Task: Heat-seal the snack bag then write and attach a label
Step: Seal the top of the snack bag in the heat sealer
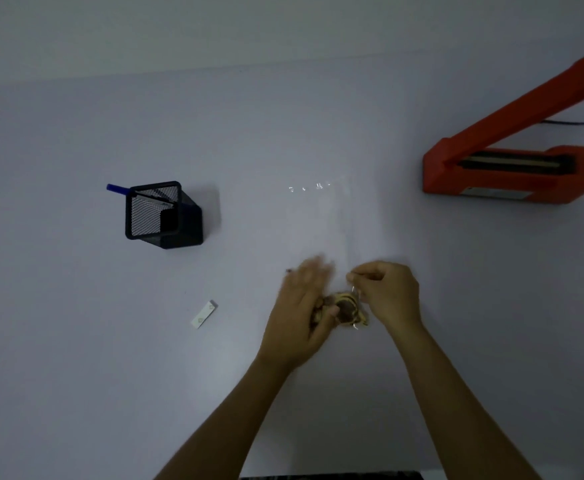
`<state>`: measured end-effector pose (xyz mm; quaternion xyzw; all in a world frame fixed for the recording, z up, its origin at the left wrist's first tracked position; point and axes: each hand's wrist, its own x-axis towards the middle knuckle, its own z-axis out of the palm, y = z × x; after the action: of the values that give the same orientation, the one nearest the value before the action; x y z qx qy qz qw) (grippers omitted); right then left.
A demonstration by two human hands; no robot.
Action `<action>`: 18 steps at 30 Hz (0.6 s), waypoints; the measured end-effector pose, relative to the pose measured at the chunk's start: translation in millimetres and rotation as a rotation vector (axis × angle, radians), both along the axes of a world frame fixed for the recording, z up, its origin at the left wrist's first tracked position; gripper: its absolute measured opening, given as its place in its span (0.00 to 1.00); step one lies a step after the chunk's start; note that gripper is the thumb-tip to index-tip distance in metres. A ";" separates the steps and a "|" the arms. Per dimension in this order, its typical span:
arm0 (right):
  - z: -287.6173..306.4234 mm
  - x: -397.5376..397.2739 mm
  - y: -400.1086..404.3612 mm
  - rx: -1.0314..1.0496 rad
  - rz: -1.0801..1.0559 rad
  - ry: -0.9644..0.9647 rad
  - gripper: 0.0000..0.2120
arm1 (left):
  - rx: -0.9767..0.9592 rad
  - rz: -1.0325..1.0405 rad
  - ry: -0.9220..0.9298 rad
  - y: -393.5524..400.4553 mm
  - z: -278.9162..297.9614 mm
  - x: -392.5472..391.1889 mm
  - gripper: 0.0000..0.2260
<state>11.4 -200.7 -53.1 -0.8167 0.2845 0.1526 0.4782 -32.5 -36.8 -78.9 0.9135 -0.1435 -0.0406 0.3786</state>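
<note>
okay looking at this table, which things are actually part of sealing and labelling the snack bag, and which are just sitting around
Part of the job:
clear plastic snack bag
orange heat sealer
small white label
blue pen

Just there:
black mesh pen holder
black cable

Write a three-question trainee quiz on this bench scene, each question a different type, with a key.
1. True or false: the arm of the orange heat sealer is raised.
2. Multiple choice: the blue pen is (A) lying on the table, (B) standing in the black mesh holder, (C) gripped by the right hand.
3. Short answer: which side of the left hand is the small white label lying on?

Key: 1 true. 2 B. 3 Its left side, on the white table, apart from both hands; the snack bag sits between the hands.
</note>
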 end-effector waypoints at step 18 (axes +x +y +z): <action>16.1 0.9 -9.1 0.629 -0.108 0.085 0.03 | -0.532 0.479 0.518 7.3 28.7 45.7 0.06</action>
<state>12.3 -209.8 -37.0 -0.6057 0.2860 0.2414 0.7022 13.2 -29.4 -50.2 0.7513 0.1662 -0.1409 0.6230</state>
